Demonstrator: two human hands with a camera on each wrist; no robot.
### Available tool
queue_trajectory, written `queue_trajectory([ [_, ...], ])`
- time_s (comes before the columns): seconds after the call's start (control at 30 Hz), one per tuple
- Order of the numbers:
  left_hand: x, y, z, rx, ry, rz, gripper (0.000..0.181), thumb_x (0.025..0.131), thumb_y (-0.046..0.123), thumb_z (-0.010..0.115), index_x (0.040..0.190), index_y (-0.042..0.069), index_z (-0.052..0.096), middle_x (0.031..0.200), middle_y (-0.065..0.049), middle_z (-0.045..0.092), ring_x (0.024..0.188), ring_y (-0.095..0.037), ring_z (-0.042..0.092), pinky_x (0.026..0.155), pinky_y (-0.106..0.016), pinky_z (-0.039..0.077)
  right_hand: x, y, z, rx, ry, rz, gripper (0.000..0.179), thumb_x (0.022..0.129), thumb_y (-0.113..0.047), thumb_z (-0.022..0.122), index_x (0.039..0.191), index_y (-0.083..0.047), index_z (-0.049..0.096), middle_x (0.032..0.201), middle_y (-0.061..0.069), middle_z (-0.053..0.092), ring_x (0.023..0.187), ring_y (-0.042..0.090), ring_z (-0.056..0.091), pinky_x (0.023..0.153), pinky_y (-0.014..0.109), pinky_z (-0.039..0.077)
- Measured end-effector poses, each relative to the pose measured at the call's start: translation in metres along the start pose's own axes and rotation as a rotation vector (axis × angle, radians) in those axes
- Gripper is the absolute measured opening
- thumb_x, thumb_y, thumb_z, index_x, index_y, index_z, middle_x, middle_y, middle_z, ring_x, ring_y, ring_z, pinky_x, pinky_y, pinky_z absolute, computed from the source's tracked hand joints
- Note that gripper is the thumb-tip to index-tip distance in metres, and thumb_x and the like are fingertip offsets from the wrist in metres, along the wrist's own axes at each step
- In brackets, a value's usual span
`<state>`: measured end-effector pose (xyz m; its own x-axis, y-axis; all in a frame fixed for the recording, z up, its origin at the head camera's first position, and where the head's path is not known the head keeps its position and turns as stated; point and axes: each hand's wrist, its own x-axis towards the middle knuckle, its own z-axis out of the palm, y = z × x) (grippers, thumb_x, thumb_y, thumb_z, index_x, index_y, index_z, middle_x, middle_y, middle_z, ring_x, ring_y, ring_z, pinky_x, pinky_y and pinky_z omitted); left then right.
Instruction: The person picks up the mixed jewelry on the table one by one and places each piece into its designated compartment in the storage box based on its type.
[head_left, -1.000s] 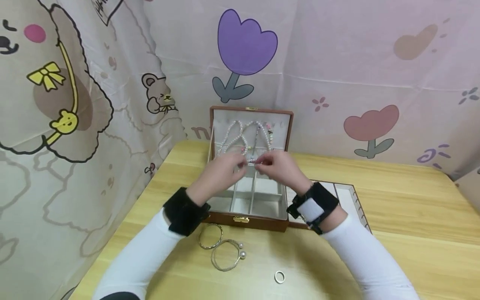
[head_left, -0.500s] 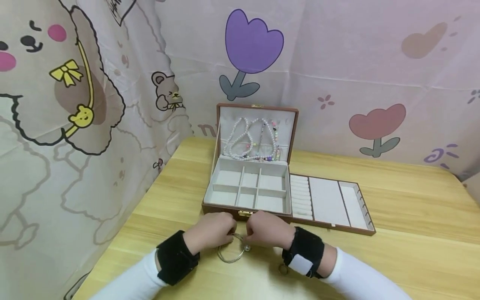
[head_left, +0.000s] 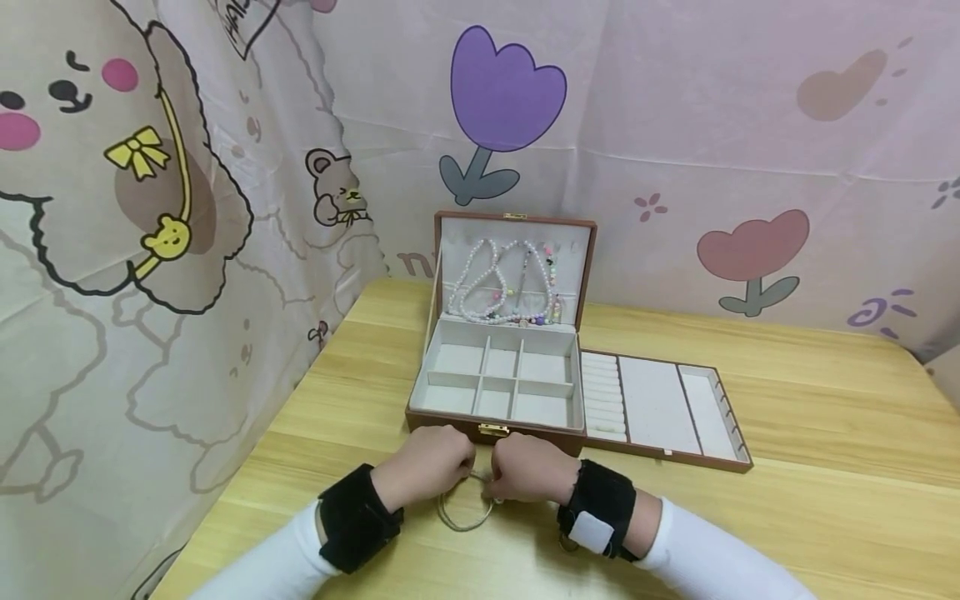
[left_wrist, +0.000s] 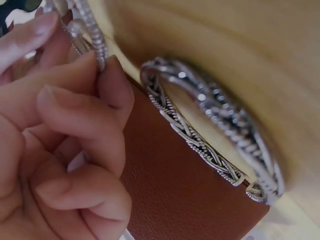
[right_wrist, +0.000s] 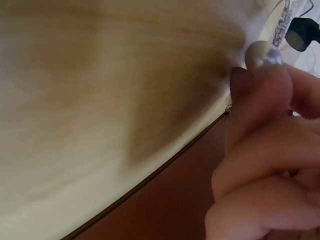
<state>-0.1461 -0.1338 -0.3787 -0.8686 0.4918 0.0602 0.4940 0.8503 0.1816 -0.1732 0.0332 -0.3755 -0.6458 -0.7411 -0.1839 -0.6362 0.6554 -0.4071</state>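
Note:
In front of the jewelry box [head_left: 495,400], my left hand [head_left: 427,460] and right hand [head_left: 534,468] hold a thin silver bracelet [head_left: 461,527] between them. Left thumb and fingers pinch its strands in the left wrist view. The right thumb and finger grip it at the end with a large pearl [right_wrist: 261,54]. A braided silver bangle [left_wrist: 200,145] stands out beside the left fingers, close to the box's brown front; the left hand hides it in the head view.
Pearl and beaded necklaces [head_left: 498,292] hang inside the raised lid. A divided tray [head_left: 660,404] with ring rolls lies right of the box. A ring [head_left: 567,544] shows partly beneath the right wrist strap. A printed curtain [head_left: 637,108] backs the table [head_left: 825,400].
Both hands have come down from the box's lid area to the bracelet on the table. Over the last half second, the right fingers have covered the pearl end in the head view.

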Motion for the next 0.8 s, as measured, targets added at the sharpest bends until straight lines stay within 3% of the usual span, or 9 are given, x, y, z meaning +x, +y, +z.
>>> queue_trajectory([
  [0.5,-0.001,-0.004,-0.018,-0.212,-0.066,-0.064,0.016,0.083,0.009,0.06,0.067,0.014,0.06,0.062,0.008,0.049,0.053,-0.003,0.04,0.05,-0.018,0.035,-0.005,0.0,-0.006,0.065,0.043,-0.045,0.046,0.078,-0.01,0.06,0.045,-0.021,0.029,0.043,-0.012,0.018,0.039,0.001,0.013,0.04,0.017,0.011],
  [0.8,-0.001,-0.01,-0.032,-0.351,0.001,-0.108,0.007,0.086,0.011,0.061,0.081,0.009,0.066,0.073,0.004,0.061,0.064,-0.006,0.049,0.06,-0.02,0.043,-0.005,-0.002,-0.029,0.164,0.099,-0.046,0.044,0.081,-0.009,0.054,0.047,-0.02,0.029,0.047,-0.01,0.018,0.041,0.003,0.016,0.043,0.018,0.017],
])
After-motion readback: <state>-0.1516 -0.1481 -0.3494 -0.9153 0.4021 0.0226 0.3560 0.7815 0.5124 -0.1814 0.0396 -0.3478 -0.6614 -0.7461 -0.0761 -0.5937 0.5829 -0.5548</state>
